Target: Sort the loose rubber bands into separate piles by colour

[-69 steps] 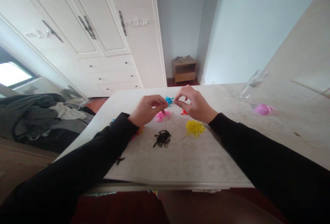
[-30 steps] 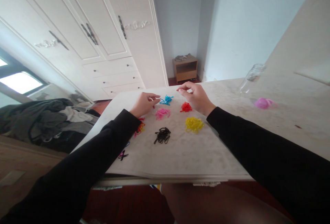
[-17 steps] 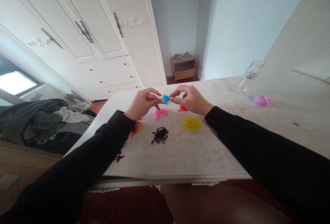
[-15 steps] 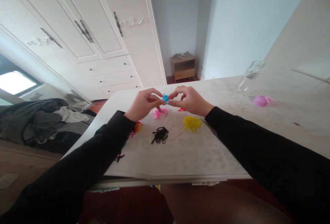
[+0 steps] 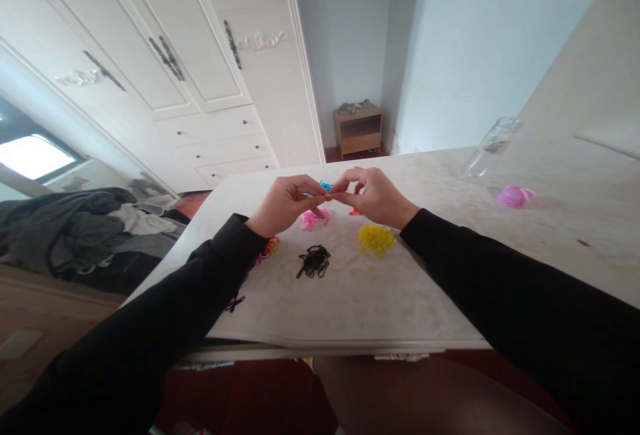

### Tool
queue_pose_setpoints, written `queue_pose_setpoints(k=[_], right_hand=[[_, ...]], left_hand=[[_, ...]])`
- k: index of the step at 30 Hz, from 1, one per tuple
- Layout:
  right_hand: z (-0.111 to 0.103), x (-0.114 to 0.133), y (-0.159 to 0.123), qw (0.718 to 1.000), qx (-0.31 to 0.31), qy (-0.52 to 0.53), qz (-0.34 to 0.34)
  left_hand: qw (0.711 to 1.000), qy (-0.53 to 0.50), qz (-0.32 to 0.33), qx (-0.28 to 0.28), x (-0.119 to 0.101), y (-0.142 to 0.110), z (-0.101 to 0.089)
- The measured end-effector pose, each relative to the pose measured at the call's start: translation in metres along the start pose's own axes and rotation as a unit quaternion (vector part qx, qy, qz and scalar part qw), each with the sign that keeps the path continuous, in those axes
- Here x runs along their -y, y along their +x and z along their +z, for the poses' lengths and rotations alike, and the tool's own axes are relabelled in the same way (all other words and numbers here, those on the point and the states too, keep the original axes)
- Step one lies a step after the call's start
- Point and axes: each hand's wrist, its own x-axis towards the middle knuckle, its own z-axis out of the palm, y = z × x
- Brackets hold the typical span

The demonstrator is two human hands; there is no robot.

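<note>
Thumb and fingertips of my left hand point(image 5: 287, 203) are pinched together, meeting the pinched fingertips of my right hand point(image 5: 371, 196). Between them shows a tiny orange-yellow piece point(image 5: 328, 197), too small to make out clearly. Just behind the fingertips is a bunch of blue elastic bands point(image 5: 326, 187), partly hidden; whether the fingers touch it I cannot tell. Below the left hand lies a pink pile of bands point(image 5: 312, 220). A bit of red point(image 5: 355, 211) peeks out under the right hand, near a yellow pile point(image 5: 377, 240). Closer to me sits a black pile point(image 5: 314, 261).
Multicoloured bands point(image 5: 270, 248) and a dark band point(image 5: 234, 303) lie by my left sleeve. To the right on the white table point(image 5: 440, 301) are a tilted clear glass jar point(image 5: 493, 148) and a pink-purple item point(image 5: 515, 196). Clothes point(image 5: 100, 235) are heaped at left.
My fingertips have come closer together, covering more of the blue bunch. The orange-yellow piece now shows between them. The view has shifted slightly.
</note>
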Motion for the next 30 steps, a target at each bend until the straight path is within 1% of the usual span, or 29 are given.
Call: queue_pose_setpoints(k=[13,18,24,30], right_hand=[[0.0019,0.0033,-0.0013,1.000,0.004,0.003,0.019],[0.0024,0.0033,-0.0007,1.000,0.001,-0.001,0.019],[0.0022,0.0016,-0.0006,0.999,0.014,-0.004,0.034],[0.0028,0.0033,-0.0018,0.999,0.013,-0.002,0.037]], left_hand=[[1.000,0.006,0.007,0.002,0.0033,0.0004,-0.0001],[1.000,-0.002,-0.002,0.004,0.0025,0.0009,0.0000],[1.000,0.000,-0.011,0.012,0.0010,-0.0005,0.0011],[1.000,0.020,-0.021,-0.003,-0.0006,-0.0016,0.0012]])
